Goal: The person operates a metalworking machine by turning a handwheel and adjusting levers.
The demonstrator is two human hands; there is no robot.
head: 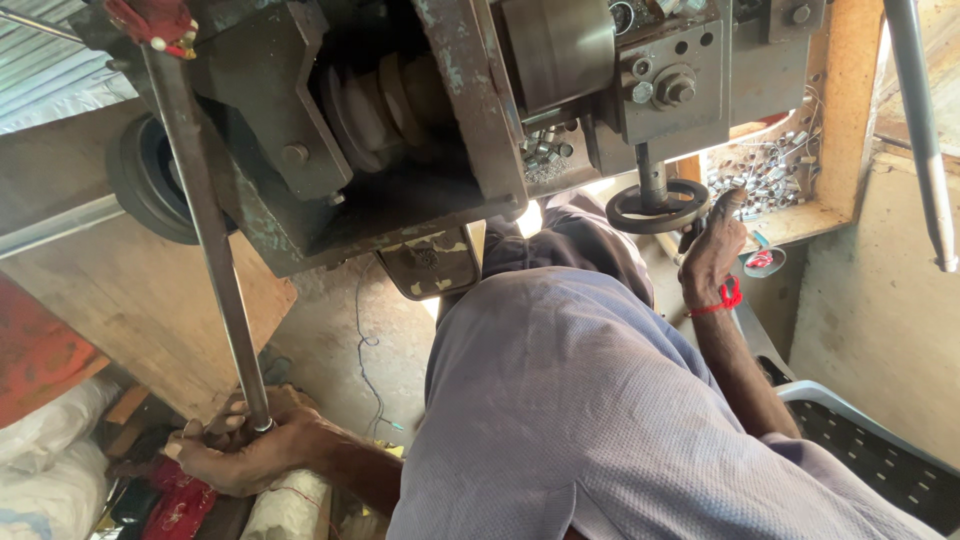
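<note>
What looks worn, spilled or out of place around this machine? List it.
The machine body shows chipped, patchy paint along its lower edge. Small metal pieces lie in a loose heap in the wooden tray behind the handwheel. The left hand grips the long lever; the right hand rests at the handwheel.

A: Where are your hands?

B: Your left hand [245, 450], at the lower left of the frame, is closed around the bottom of the long steel rod [205, 230] that runs up to the machine [400, 120].

A: And the other?

B: Your right hand [712, 255], right of centre, grips the black handwheel [657, 207], just below the tray of small metal parts [765, 175].
</note>
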